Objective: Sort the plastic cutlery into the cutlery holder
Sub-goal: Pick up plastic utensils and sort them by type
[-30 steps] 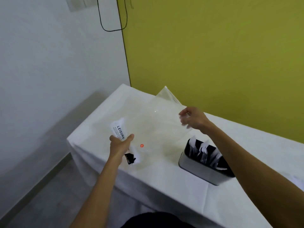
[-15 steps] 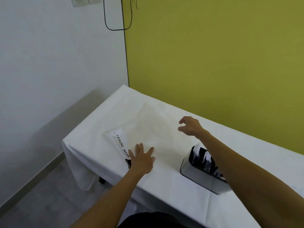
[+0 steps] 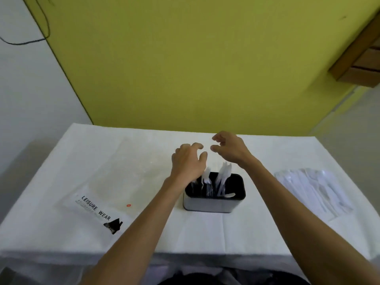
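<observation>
Both hands hang over the far side of the cutlery holder [image 3: 207, 203] in the head view, close together but not touching. Fingers of the left hand [image 3: 189, 161] are spread and loosely bent and grasp nothing; its wrist crosses the holder's left far corner, and I cannot tell whether it brushes the cutlery there. Beside it, the right hand [image 3: 229, 149] is a little farther back, thumb and fingers slackly curled toward each other with nothing between them.

The holder, grey outside and black inside, stands upright near the middle of the table [image 3: 205, 233], slightly toward the near edge. White plastic cutlery [image 3: 223, 177] stands in it, handles and heads sticking up above the rim; which compartment each piece sits in is not clear. One white piece lies against the near right part of the rim.

Near the right edge of the table lies a flat heap of wrapped cutlery [image 3: 312, 190], well apart from the holder. Toward the left edge a clear plastic bag [image 3: 123, 173] printed LEISURE WEAR lies flat on the white cloth, with a small red dot [image 3: 128, 205] near its printed end.
</observation>
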`<state>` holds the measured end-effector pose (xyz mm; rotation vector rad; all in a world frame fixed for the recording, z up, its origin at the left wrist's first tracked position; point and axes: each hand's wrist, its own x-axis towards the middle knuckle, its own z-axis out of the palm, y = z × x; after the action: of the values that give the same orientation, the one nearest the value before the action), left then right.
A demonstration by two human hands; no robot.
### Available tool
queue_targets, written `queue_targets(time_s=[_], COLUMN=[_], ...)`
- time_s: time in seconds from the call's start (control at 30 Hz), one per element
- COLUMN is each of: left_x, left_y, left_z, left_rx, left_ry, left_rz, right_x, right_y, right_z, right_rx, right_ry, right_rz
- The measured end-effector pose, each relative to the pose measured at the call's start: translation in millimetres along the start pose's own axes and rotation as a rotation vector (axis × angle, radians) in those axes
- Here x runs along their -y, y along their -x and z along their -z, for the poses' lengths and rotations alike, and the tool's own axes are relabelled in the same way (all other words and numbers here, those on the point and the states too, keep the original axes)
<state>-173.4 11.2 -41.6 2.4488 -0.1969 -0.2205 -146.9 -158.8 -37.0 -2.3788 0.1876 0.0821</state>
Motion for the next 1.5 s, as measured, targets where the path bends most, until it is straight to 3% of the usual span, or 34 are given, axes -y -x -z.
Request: queue_targets(time_s=[0.27, 0.53, 0.63, 0.8, 0.97, 1.23, 1.5], left_x=[-96.2, -140.7, -151.8, -156.3, -150.5, -139.2, -147.3], left_y=[3.2, 11.5, 13.5, 12.9, -0.5, -21.8, -42.7], left_z=[-75.7, -137.3, -157.9, -193.8, -226.5, -271.3, -293.5], left_rx=[0.166, 0.159, 0.242, 0.488, 0.581, 0.553, 0.391], left_ry=[0.043, -0.177, -0.157, -0.047, 0.005, 0.161, 0.394], left_rz=[-0.332, -0.443, -0.475, -0.317, -0.136, 0.171, 0.345], right_x=[-96.1, -193.9, -220.7, -250.4, -269.3, -282.9, -283.8], right_y=[68.4, 128.7, 136.2, 134.1, 128.7, 120.3, 127.9], right_z=[69.9, 79.8, 79.8, 77.4, 70.9, 41.6, 61.4], right_rx=[-0.187, -0.203, -0.198, -0.183, -0.187, -0.151, -0.113], right_ry=[-0.062, -0.095, -0.108, -0.095, -0.099, 0.290, 0.310], right_rz=[-0.253, -0.482, -0.514, -0.530, -0.545, -0.486, -0.339])
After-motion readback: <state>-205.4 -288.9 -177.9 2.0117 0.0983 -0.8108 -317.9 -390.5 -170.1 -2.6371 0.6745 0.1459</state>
